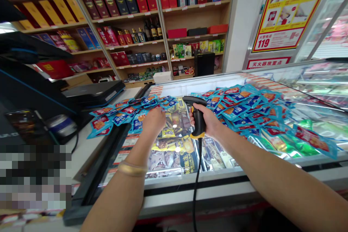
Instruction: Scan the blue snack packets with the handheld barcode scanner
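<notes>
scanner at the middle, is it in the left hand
No, the right hand grips the scanner, while the left hand is at the left pile of packets.

Back of room: tan wood shelving (pixel 193 21), multi-tier, stocked with boxes (pixel 107 3) and bottles (pixel 153 29). White wall section (pixel 240 18) right of it, then red-and-yellow poster (pixel 292 11) marked 119, red-and-white sign (pixel 268 63) below. Glass-topped freezer (pixel 223 193) up front, pale counter (pixel 85 150) at its left. Bright light, small glints on freezer glass.
</notes>
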### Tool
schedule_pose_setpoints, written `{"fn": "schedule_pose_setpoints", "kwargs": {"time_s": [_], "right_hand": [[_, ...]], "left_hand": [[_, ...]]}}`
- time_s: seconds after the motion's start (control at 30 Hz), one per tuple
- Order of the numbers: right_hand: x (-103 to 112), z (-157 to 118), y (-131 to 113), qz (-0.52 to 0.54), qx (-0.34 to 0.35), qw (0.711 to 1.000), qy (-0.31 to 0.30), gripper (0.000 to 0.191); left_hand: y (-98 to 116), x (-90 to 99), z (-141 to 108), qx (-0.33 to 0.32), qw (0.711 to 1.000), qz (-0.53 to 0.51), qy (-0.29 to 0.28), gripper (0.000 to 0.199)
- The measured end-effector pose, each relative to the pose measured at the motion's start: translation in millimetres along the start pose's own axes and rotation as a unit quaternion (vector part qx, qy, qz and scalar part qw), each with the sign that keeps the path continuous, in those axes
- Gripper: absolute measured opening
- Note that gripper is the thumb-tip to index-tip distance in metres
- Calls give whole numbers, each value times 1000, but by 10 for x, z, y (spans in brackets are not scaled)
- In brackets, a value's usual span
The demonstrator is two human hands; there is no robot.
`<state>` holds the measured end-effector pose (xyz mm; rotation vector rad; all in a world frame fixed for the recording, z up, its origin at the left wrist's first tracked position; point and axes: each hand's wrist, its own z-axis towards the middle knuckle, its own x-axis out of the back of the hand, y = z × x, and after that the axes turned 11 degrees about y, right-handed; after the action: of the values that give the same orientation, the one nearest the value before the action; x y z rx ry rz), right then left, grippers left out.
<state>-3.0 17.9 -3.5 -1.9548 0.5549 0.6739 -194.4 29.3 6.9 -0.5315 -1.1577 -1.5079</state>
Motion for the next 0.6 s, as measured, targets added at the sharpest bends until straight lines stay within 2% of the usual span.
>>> {"fn": "schedule_pose_setpoints", "kwargs": {"time_s": [0.03,0.07,0.1,0.17,0.2,0.23,0.27,0.3,0.37,0.6], "right_hand": [[-6,-12,0,-2,1,1000,0,22],[-13,-24,2,-5,2,1000,-1,22],[-19,-37,5,-8,0,1000,-4,22],[-25,-59,16,-17,-5,1000,-15,22],[-26,-66,21,-22,-7,1000,-21,21],[-24,-72,27,-28,-8,999,-28,21],[-21,-75,32,-36,-8,999,-35,20],[-17,-76,36,-45,-8,998,-42,20],[-8,-77,41,-61,-9,997,-55,20],[4,-93,55,-129,-23,988,-84,19]], "left_hand": [[-2,-2,17,19,995,-95,31,27],[0,-6,33,55,976,-204,49,27],[8,-10,45,105,942,-316,48,27],[30,-16,56,213,839,-501,1,29],[41,-17,54,255,789,-559,-28,29],[51,-17,49,282,750,-596,-51,29],[59,-15,41,295,726,-618,-63,29],[66,-13,32,300,715,-628,-66,28],[76,-11,18,305,714,-628,-53,27],[72,-45,27,283,778,-561,16,32]]}}
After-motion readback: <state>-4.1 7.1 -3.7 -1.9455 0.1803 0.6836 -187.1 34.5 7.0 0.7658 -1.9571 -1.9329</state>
